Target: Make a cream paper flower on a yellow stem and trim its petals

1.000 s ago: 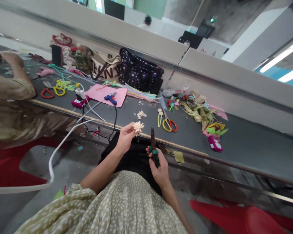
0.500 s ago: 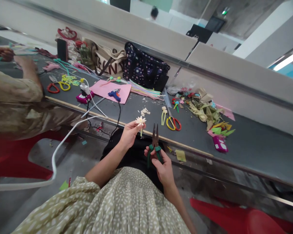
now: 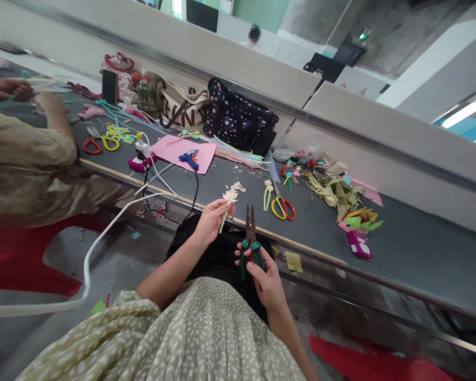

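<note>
Between the fingertips of my left hand is a small cream flower with a pale green stem pointing down. My right hand is wrapped round the green handles of long-nosed pliers, whose jaws point up and stand slightly apart. The pliers do not touch the flower. Beyond the flower, cream scraps lie on the dark table. Another cream flower with green stems rests beside scissors with red and yellow handles.
A blue glue gun lies on pink paper. Behind are a dark dotted bag and coloured strips. Dried leaves and a magenta box lie at right. A co-worker's hands are at far left; a white cable crosses left.
The flower in my left hand has turned, and its stem now slants down to the left. The pliers' jaws look a little closer together. The view has shifted slightly.
</note>
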Demonstrator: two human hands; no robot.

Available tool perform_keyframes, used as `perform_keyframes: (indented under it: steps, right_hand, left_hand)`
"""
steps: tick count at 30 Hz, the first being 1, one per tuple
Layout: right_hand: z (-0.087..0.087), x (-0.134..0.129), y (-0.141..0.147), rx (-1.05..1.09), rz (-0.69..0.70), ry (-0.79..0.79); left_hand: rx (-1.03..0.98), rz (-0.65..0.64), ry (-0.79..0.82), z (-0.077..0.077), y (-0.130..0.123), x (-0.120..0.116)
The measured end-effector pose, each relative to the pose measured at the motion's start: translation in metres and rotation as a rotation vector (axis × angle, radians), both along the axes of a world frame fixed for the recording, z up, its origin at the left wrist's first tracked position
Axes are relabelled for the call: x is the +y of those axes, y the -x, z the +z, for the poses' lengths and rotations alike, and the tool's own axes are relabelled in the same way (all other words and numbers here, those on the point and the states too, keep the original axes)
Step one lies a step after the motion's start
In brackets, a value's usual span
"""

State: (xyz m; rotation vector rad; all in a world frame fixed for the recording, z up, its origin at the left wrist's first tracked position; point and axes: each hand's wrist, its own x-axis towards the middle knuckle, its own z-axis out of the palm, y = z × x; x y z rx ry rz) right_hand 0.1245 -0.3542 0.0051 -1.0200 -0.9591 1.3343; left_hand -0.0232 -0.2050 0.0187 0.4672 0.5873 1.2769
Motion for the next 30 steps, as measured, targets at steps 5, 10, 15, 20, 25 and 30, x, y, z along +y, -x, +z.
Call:
perform_keyframes:
  steps: [5, 10, 15, 20, 25, 30]
  right_hand:
    - [-0.003, 0.000, -0.003, -0.057, -0.092, -0.023]
    - [-0.008, 0.000, -0.007, -0.540, -0.206, -0.147]
    - [-0.011, 0.002, -0.005, -0.745, -0.269, -0.242]
    - [-0.012, 0.000, -0.007, -0.798, -0.279, -0.293]
    - [-0.012, 0.000, -0.011, -0.971, -0.286, -0.433]
    - [-0.014, 0.003, -0.016, -1.172, -0.325, -0.536]
  left_hand:
    - [0.022, -0.003, -0.010, 0.001, 0.000, 0.000]
    - [0.042, 0.030, -0.029, -0.002, -0.004, 0.000]
    - [0.135, 0.095, -0.163, -0.006, -0.005, 0.000]
    - [0.240, 0.155, -0.316, -0.007, 0.001, -0.002]
    - [0.275, 0.144, -0.404, -0.008, 0.005, -0.002]
    - [0.275, 0.149, -0.429, -0.009, 0.006, -0.003]
